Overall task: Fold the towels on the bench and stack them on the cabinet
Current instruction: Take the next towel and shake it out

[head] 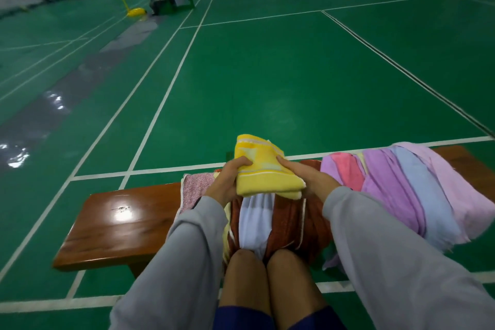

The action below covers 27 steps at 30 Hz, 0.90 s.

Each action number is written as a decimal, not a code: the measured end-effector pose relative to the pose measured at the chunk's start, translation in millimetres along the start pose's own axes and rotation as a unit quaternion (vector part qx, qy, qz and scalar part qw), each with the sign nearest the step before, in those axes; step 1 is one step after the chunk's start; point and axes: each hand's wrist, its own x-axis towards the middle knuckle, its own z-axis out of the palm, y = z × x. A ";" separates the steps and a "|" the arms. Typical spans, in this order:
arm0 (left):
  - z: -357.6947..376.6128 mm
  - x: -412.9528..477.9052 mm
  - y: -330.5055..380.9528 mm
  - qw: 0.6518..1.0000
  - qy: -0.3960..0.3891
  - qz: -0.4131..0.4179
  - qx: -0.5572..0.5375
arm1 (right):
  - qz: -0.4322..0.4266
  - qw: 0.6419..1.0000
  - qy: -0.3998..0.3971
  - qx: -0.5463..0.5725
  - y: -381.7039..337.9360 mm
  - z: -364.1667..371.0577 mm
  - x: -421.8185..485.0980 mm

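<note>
Gripping a folded yellow towel [263, 171] with left hand [227, 182] and right hand [308, 179], fingers curled round opposite sides (thumbs on top), held over the middle of the bench [115, 228]. Underneath, across the near edge, rust and white towels [257, 220]; toward the right end, a pastel towel heap [409, 190].

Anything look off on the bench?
The unfolded pile at the right of the bench sprawls over its near edge, a purple corner hanging down. The yellow towel in the left hand and right hand looks folded.

Left hand [227, 179] grips towel [263, 169]; right hand [305, 177] likewise
</note>
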 end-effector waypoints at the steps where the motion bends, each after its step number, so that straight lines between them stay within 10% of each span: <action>1: -5.2 -8.9 3.0 1.000 0.007 0.005 -0.009 | -0.008 0.999 -0.019 0.032 1.0 11.3 -5.5; 18: -294.7 -129.3 24.4 0.969 0.229 -0.044 0.085 | 0.047 0.942 -0.069 -0.324 63.1 297.1 69.5; 24: -394.8 -121.4 43.8 0.891 0.394 0.083 0.212 | -0.014 0.957 -0.038 -0.286 84.4 387.6 123.4; 27: -430.5 -107.4 23.3 0.825 0.402 0.081 0.388 | -0.035 0.876 -0.022 -0.481 118.9 391.2 142.4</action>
